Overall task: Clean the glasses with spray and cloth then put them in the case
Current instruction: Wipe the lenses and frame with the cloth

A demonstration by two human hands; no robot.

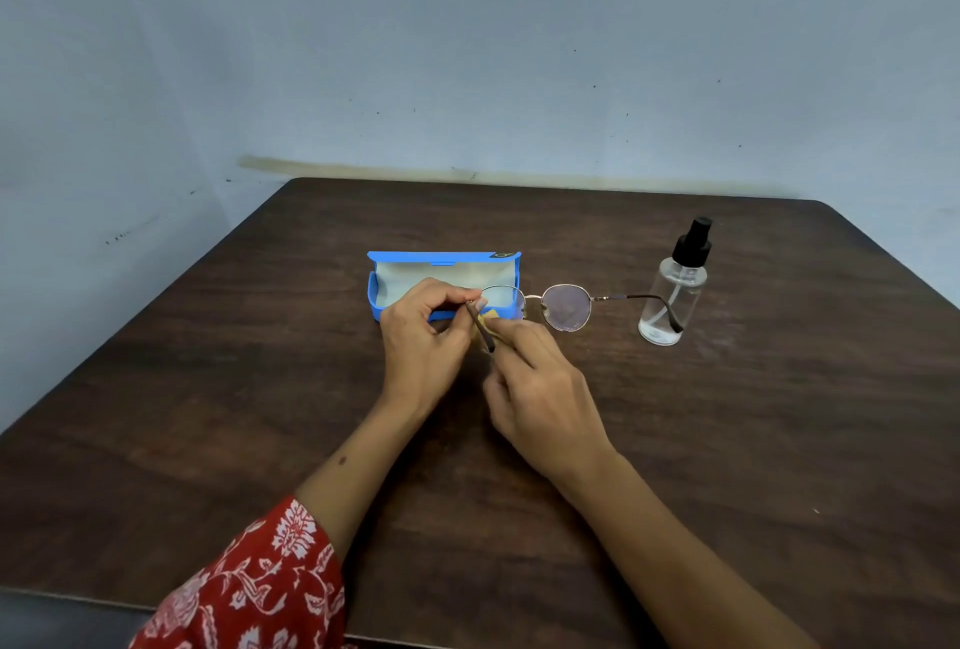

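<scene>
**Over the table: cloth working along a temple arm**

Across the dark wooden table (727, 440), everything for the job is sitting within easy reach. At the back centre, the blue glasses case (447, 285) is lying open with its pale lining showing, probably so the glasses can go straight in once they are clean. Off to the right, the clear spray bottle (674, 292) with its black pump is standing upright, well apart from the hands and nearly empty.

Just in front of the case, the left hand (423, 336) is pinching the round wire-rimmed glasses (540, 306) at the left lens rim, fingers curled tight, seemingly to keep the frame from twisting. The right hand (545, 399) is closing its curled fingers around a small yellow cloth (487, 320), which is wrapping the near temple arm, so the wiping step looks to be under way.

The glasses are being held above the table with both temples unfolded, the far one reaching toward the bottle. The frame is looking thin and gold-toned with dark temple tips; the right lens is showing a faint purplish sheen.
</scene>
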